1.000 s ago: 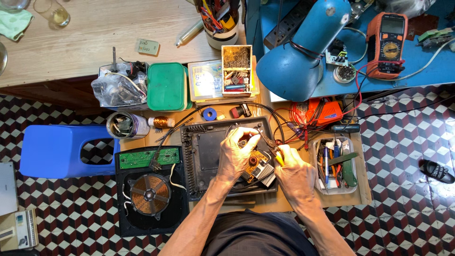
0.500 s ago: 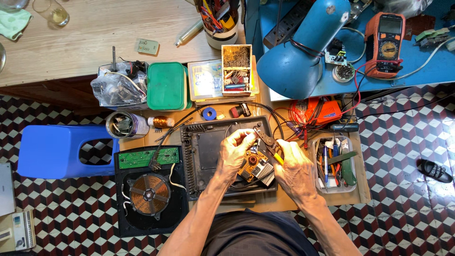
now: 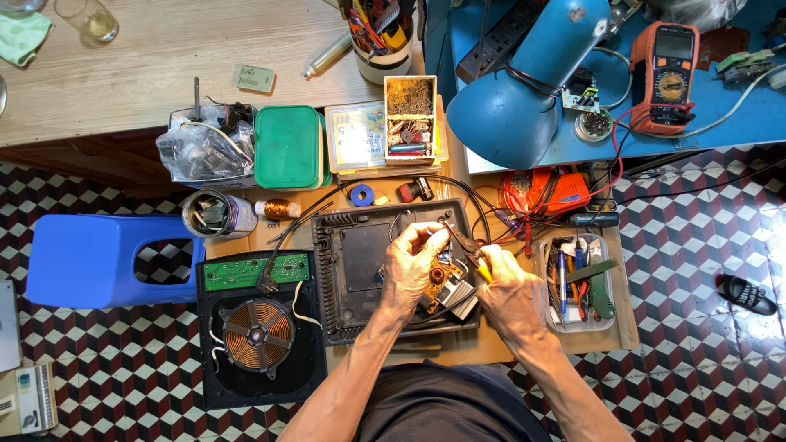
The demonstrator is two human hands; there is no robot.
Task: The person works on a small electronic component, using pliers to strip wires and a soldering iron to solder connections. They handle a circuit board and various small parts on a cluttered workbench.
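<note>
My left hand (image 3: 412, 263) reaches over an opened black appliance casing (image 3: 354, 260), and its fingertips pinch a thin wire (image 3: 436, 235) above a brown circuit board with a finned heat sink (image 3: 449, 288). My right hand (image 3: 509, 293) grips yellow-handled pliers (image 3: 481, 267). The pliers' jaws point up and left and meet the wire right beside my left fingertips. Black cables loop from the casing toward the back.
The board's black base with a copper induction coil (image 3: 258, 332) and a green circuit board (image 3: 255, 270) lies at left, next to a blue stool (image 3: 98, 260). A clear tool tray (image 3: 604, 321) sits at right. Behind are a blue lamp (image 3: 524, 82), an orange multimeter (image 3: 673, 65), a green box (image 3: 286, 147) and a parts box (image 3: 409, 119).
My right hand has shifted slightly up and left, bringing the pliers' jaws to my left fingertips. My left hand stays over the circuit board.
</note>
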